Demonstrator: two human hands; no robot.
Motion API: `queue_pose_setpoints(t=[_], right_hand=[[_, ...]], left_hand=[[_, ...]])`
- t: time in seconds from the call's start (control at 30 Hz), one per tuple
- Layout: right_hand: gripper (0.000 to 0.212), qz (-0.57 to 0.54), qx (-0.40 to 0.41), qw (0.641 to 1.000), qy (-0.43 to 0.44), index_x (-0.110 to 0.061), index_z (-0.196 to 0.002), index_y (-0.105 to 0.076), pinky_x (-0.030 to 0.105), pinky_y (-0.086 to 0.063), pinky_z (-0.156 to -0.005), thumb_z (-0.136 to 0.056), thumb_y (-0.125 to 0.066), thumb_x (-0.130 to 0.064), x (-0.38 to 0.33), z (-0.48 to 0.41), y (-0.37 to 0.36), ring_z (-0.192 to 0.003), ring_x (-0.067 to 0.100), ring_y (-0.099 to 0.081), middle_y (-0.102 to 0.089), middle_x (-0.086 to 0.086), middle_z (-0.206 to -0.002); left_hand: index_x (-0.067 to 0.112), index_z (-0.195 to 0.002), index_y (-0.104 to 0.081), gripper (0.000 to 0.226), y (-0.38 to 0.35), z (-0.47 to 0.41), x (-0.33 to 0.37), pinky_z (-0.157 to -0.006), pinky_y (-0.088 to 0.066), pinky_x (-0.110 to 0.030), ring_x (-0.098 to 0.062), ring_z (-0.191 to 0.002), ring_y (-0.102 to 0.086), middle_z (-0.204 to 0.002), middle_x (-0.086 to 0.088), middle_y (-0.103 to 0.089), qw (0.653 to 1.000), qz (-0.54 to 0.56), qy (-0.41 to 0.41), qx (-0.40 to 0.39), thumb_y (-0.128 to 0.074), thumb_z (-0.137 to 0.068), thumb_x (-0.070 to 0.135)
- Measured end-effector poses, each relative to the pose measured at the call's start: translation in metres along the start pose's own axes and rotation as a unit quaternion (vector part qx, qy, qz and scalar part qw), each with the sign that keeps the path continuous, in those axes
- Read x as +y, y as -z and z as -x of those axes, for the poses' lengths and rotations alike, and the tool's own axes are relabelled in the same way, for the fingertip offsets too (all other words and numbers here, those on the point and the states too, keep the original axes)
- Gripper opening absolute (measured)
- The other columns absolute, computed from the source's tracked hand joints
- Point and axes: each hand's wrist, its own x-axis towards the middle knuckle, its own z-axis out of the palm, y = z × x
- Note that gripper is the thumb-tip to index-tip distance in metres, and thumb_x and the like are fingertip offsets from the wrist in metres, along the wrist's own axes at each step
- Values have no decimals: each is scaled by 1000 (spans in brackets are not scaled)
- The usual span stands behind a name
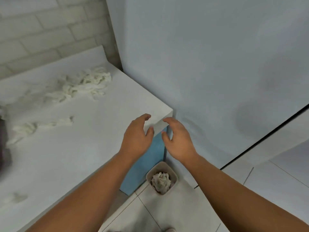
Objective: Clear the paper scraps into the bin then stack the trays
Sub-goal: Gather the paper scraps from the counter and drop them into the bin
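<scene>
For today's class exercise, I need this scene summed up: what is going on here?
A person's left grip and right grip hover open and empty by the corner of the table. The bin on the floor below holds crumpled paper. Loose paper scraps lie on the table. No trays show.

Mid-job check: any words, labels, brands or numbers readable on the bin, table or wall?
None readable.
The bin shows no label or brand.
The table, its blue side panel and the wall are plain.
The paper scraps are blurred; no print can be made out on them.
</scene>
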Motion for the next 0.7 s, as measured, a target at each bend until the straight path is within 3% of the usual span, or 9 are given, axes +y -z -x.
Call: queue_pose_setpoints(t=[0.07,0.27,0.47,0.7], right_hand=[[43,8,-22,999,30,-22,-138,-48,15,-23,-108,-96,-55,-25,-25,-6,-8,-134,9,-38,-46,-4,-144],[43,6,-66,991,114,-20,-137,-50,24,-32,-110,-95,-56,-25,-96,-19,-59,-133,13,-42,-49,-3,-143],[42,-3,-129,981,143,-23,-138,-50,9,-25,-101,-96,-54,-27,-171,-20,-143,-133,9,-41,-48,-7,-143],[41,16,-147,978,148,-17,-134,-54,19,-30,-106,-94,-58,-24,-234,-36,-243,-130,15,-45,-53,-1,-138]], left_hand=[[18,-141,-49,45,32,5,-6,-107,-36,-26,-15,-129,-50,-141,2,-55,1000,-5,0,27,-57,-97,25],[21,-138,-51,41,125,36,-52,-106,-35,-25,-14,-130,-49,-141,4,-55,994,-49,39,89,-55,-99,29],[23,-133,-55,37,210,79,-132,-102,-33,-20,-14,-128,-49,-136,6,-57,984,-96,100,115,-57,-97,27],[17,-128,-59,37,289,97,-236,-101,-39,-29,-21,-123,-52,-130,0,-61,973,-144,138,114,-64,-92,23]])
